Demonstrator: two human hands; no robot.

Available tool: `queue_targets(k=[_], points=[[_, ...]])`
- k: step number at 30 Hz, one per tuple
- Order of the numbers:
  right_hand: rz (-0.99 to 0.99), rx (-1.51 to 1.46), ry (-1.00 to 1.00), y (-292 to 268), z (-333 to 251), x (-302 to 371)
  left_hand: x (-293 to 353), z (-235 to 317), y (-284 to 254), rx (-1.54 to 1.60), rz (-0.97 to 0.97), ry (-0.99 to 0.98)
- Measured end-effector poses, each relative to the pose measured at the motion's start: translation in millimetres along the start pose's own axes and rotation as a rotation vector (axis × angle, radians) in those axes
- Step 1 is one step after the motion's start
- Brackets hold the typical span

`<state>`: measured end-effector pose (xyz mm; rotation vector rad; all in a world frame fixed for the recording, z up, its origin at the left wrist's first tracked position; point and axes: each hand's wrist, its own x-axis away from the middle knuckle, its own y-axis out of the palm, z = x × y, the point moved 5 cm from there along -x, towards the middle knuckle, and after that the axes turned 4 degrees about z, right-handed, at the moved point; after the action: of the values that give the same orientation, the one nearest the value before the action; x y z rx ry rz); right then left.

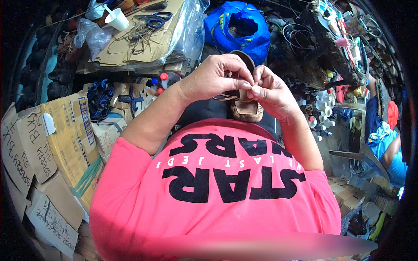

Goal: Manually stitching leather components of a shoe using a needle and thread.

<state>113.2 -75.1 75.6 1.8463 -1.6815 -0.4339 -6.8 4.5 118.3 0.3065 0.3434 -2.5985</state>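
A brown moccasin-style shoe point(247, 110) rests upright at my lap, its toe toward me and its opening partly covered by my hands. Over it, my left hand point(217, 77) and my right hand point(274, 90) meet with their fingertips pinched close together. A thin tan shoelace point(223, 97) loops out below my left hand and runs toward the pinched fingers. Both hands are closed on the lace, though the part between the fingertips is mostly hidden.
Ahead on the left, a cardboard-covered surface point(104, 55) carries scissors point(157, 20), loose cords point(137, 39) and a white cup point(116, 19). A blue bag point(257, 26) stands ahead. Cardboard boxes point(65, 130) line the left; small bottles point(322, 104) stand right. Another person point(387, 148) is at far right.
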Motion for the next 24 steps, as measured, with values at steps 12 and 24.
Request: queue_targets(k=[12, 24], points=[[0.222, -0.129, -0.105, -19.5, -10.9, -4.9, 0.0, -6.5, -6.4, -0.508, 0.384, 0.151], [0.35, 1.031, -0.56, -11.0, -30.1, -0.8, 1.0, -38.7, 0.2, 0.293, 0.308, -0.345]])
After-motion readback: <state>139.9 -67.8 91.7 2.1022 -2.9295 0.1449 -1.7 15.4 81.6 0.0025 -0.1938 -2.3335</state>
